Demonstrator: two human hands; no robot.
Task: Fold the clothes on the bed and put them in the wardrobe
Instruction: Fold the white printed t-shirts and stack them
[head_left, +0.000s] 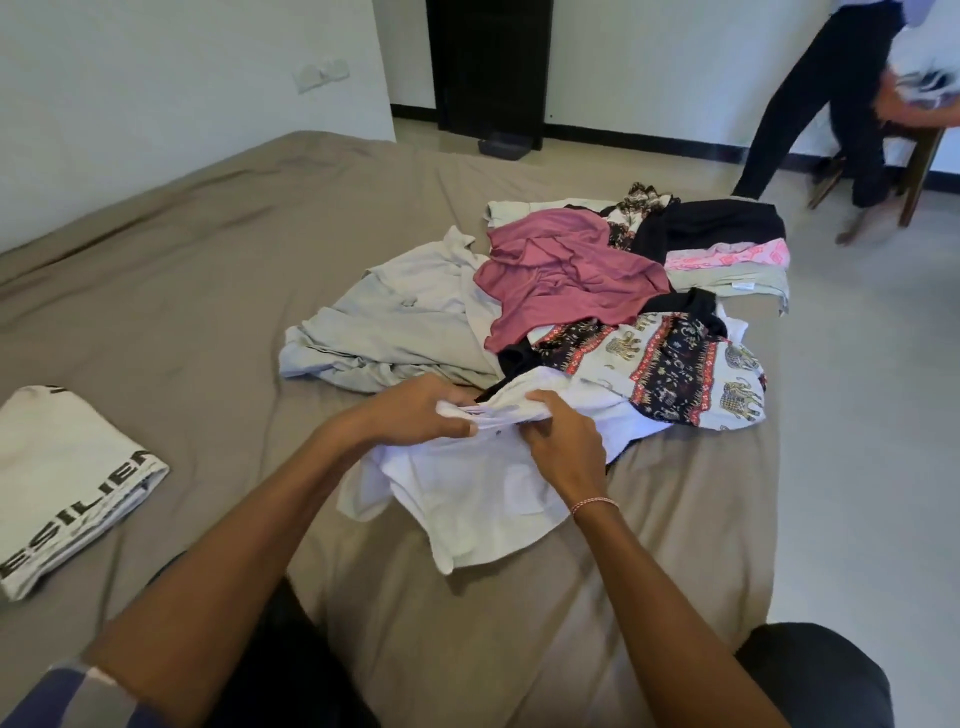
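Observation:
A crumpled white shirt (467, 493) lies on the brown bed (182, 291) right in front of me. My left hand (415, 410) and my right hand (561, 447) both grip a bunched edge of it, close together. Behind the shirt sits a loose pile: a pink top (561, 270), a pale grey garment (395, 322), an elephant-print piece (675, 369), a black garment (711, 223) and a pink patterned piece (727, 257). A folded white garment with black lettering (67, 483) rests at the bed's left side.
The bed's right edge drops to a pale tiled floor (857, 415). A dark doorway or cabinet (488, 67) stands at the far wall. Another person in dark trousers (821, 104) is by a wooden chair (919, 166) at the upper right.

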